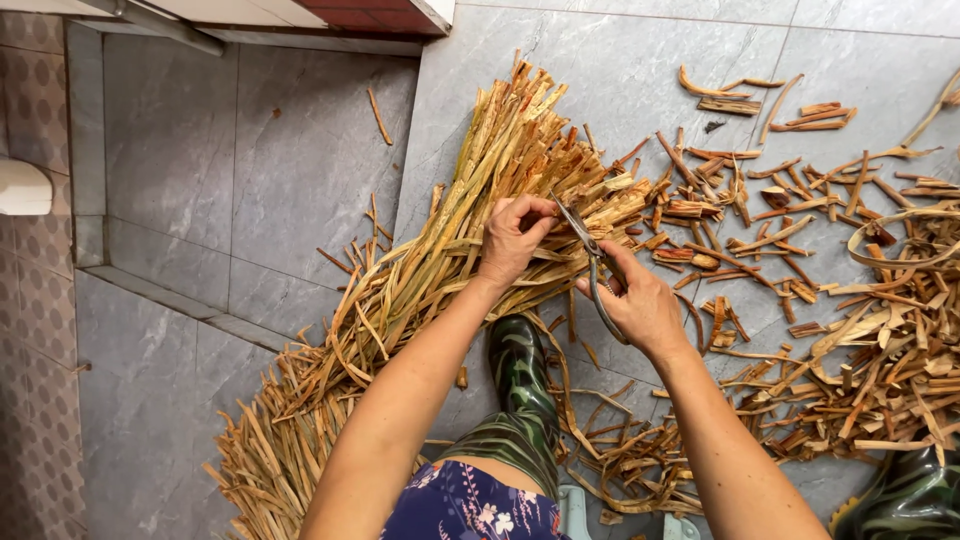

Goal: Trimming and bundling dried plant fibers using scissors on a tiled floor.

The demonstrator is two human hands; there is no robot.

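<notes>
Down on the grey tiled floor (300, 170), a long bundle of dried plant strips (430, 270) runs diagonally, its cut end up by the hands. No packages or labels show here; only a white rounded object (22, 187) sits at the wall, far left of the bundle. The left hand (515, 238) is at the bundle's upper end, fingers (535, 212) curled tight, pinching a strip. The right hand (640, 308), just right of the bundle, grips metal scissors (592, 262), fingers closed through the handles, blades angled up toward the pinched strip. Short cut pieces (800, 260) lie scattered right of the bundle. A green camouflage rubber boot (520, 375) stands just below it, between the forearms.
</notes>
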